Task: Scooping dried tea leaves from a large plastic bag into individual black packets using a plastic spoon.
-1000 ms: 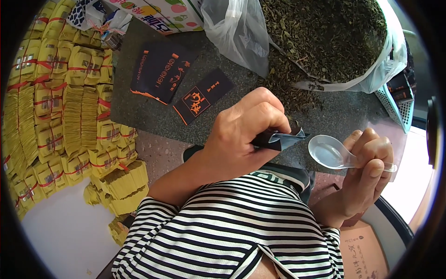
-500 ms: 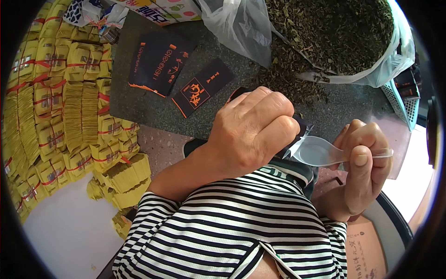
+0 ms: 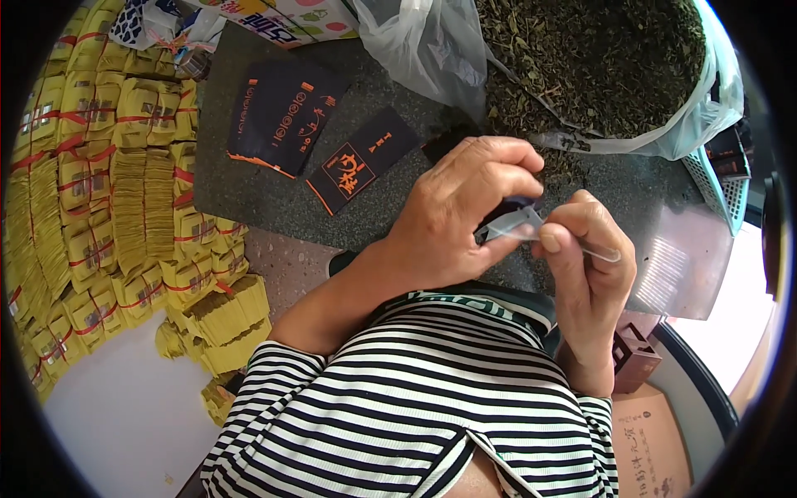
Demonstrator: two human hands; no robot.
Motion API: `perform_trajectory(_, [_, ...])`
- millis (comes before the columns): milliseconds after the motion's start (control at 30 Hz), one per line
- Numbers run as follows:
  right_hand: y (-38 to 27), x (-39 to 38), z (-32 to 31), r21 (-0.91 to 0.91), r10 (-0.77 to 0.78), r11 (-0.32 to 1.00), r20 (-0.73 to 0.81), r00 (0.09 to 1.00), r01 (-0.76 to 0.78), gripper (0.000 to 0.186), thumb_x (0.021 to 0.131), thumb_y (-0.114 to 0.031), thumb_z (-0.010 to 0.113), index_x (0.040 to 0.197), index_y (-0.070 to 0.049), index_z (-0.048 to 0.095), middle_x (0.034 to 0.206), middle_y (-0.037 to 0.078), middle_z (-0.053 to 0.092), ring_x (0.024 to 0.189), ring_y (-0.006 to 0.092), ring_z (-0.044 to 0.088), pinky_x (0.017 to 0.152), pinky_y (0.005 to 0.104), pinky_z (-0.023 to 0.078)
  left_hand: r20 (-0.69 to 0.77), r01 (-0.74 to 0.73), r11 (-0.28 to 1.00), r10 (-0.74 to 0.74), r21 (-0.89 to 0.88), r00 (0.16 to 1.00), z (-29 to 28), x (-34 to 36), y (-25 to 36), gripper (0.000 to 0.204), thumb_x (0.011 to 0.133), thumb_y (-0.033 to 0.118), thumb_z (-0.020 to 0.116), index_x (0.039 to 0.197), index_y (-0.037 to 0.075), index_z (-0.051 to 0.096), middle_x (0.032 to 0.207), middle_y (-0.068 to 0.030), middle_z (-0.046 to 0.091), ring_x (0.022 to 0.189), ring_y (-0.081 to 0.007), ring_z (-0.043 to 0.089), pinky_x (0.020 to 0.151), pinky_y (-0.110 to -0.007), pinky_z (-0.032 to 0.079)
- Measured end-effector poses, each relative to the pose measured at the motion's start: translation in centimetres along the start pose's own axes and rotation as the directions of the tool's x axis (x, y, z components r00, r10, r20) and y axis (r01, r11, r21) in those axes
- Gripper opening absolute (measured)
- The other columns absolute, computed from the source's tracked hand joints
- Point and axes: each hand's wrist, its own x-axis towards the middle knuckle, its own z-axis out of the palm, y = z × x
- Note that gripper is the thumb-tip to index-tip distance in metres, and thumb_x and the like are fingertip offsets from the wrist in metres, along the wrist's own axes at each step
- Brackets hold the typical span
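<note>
My left hand (image 3: 452,207) is closed round a small dark pouch (image 3: 516,202), mostly hidden by the fingers. My right hand (image 3: 585,257) pinches the handle of a clear plastic spoon (image 3: 604,252). The spoon's bowl is tilted at the pouch's mouth, partly behind my left fingers; how far in it reaches I cannot tell. Beyond my hands, a plastic bag (image 3: 656,146) lies wide open, full of loose dried tea leaves (image 3: 589,58). Flat dark pouches with orange print (image 3: 282,116) lie stacked on the grey table, and a single pouch (image 3: 361,162) lies beside them.
Bundled yellow packets (image 3: 87,166) with red ties fill the left side. An empty-looking clear bag (image 3: 427,54) and a printed carton (image 3: 290,18) stand at the back. To the right are a light blue basket (image 3: 724,191), a brown box (image 3: 636,358) and a cardboard surface (image 3: 652,440).
My right hand has moved left, bringing the spoon from beside the pouch up to its mouth and tilting it. My left hand has turned slightly, its fingers looser round the pouch.
</note>
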Motion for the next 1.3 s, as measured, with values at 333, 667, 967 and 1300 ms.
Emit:
perform_trajectory(333, [3.7,2.4,3.2,0.135,0.090,0.988,-0.084,0.992,-0.078,0.012,0.099,-0.011,0.058,0.095,0.001,0.060,0.080,0.001,0.055,0.073,0.0067,0.054,0.065,0.0196,0.042,0.022,0.033,0.981,-0.038,0.191,0.999,-2.1,0.3,-2.8,0.068,0.069,0.003,0.082,0.131,0.007,0.055,0.123,-0.0126,0.064,0.116,-0.0316,0.060,0.103,-0.043,0.045])
perform_trajectory(667, [4.6,3.8,5.6,0.340,0.186,0.926,-0.038,0.982,-0.163,0.014,0.101,-0.014,0.055,0.104,-0.002,0.061,0.087,-0.001,0.059,0.078,0.0059,0.053,0.071,0.0206,0.043,-0.014,0.047,0.978,-0.045,0.203,0.999,-2.9,0.3,-3.2,0.072,0.068,-0.005,0.075,0.135,0.006,0.053,0.128,-0.0128,0.060,0.118,-0.0322,0.058,0.101,-0.041,0.046])
perform_trajectory(967, [3.4,2.6,4.3,0.538,0.202,0.839,-0.181,0.962,-0.075,0.013,0.101,-0.010,0.056,0.108,-0.001,0.061,0.098,-0.001,0.061,0.084,0.0031,0.056,0.074,0.0186,0.050,-0.012,-0.115,0.986,0.118,0.120,0.993,-2.3,1.1,-0.5,0.077,0.063,-0.013,0.067,0.137,0.005,0.052,0.137,-0.0169,0.054,0.123,-0.0338,0.055,0.102,-0.042,0.045])
perform_trajectory(1300, [2.3,1.5,0.5,0.203,-0.167,0.957,-0.192,0.967,0.206,0.011,0.093,0.004,0.055,0.101,0.004,0.061,0.091,0.010,0.061,0.077,0.0126,0.052,0.069,0.0244,0.043,0.225,-0.037,0.926,-0.053,0.377,0.973,-4.5,2.7,2.4,0.078,0.068,0.032,0.083,0.135,0.007,0.052,0.121,-0.0118,0.062,0.113,-0.0303,0.060,0.100,-0.046,0.046])
